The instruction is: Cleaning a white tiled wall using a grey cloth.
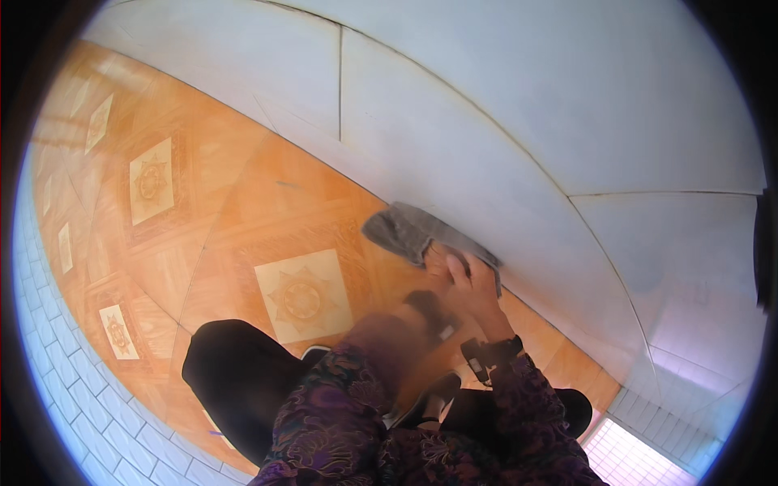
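A folded grey cloth point(398, 234) lies along the line where the patterned orange floor meets the pale wall. My left hand point(439, 267) grips the cloth's near part, its fingers partly hidden by folds; the left forearm is blurred. Close beside it, touching or nearly touching, my right hand point(477, 282) has its fingers bent over the cloth's right end. Dark bands with small devices are on both wrists. The tips of the right fingers are partly hidden.
The pale tiled wall point(425, 121) with dark joints rises directly beyond the cloth. My bent knees in black trousers point(240, 376) flank my arms, above a dark shoe point(434, 398). White brick-pattern tiling point(91, 395) borders the floor at left. A bright gridded surface point(638, 449) shows at lower right.
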A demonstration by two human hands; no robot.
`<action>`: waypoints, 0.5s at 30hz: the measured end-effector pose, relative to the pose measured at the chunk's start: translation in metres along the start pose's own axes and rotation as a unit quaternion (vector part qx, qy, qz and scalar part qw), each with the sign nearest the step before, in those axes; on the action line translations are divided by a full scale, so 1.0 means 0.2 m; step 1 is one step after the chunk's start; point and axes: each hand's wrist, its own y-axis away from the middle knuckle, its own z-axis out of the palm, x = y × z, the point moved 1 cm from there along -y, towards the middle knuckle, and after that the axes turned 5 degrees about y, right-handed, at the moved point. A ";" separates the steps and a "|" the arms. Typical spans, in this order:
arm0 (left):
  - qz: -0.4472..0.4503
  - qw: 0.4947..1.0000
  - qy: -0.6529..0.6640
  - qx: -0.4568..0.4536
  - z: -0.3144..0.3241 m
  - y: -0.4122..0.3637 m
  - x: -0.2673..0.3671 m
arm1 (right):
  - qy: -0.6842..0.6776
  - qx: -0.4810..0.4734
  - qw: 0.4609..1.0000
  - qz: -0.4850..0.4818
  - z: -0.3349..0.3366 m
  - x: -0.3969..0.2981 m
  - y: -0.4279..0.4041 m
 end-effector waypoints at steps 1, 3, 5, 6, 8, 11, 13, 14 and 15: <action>-0.006 1.000 0.000 -0.015 0.05 0.05 -0.01 | 0.019 0.018 0.999 0.023 -0.05 0.07 0.04; -0.018 0.999 -0.014 -0.025 0.06 0.10 -0.05 | 0.027 0.029 0.998 0.049 -0.07 0.13 0.10; -0.028 0.999 -0.023 -0.033 0.05 0.14 -0.08 | -0.083 0.021 0.989 0.121 -0.08 0.18 0.17; -0.029 0.999 -0.017 -0.043 0.10 0.15 -0.08 | -0.076 0.026 0.989 0.127 -0.13 0.24 0.19; -0.035 0.998 -0.014 -0.056 0.15 0.15 -0.07 | -0.006 0.048 0.989 0.142 -0.18 0.36 0.23; -0.044 0.997 -0.018 -0.065 0.17 0.15 -0.09 | 0.094 0.027 0.988 0.116 -0.13 0.40 0.20; -0.047 0.997 -0.017 -0.066 0.17 0.13 -0.10 | 0.159 -0.019 0.982 0.100 -0.09 0.38 0.15; -0.044 0.997 -0.015 -0.063 0.17 0.10 -0.10 | 0.161 -0.017 0.982 0.102 -0.06 0.36 0.11; -0.041 0.998 -0.010 -0.056 0.16 0.07 -0.10 | 0.146 -0.007 0.988 0.054 -0.03 0.36 0.08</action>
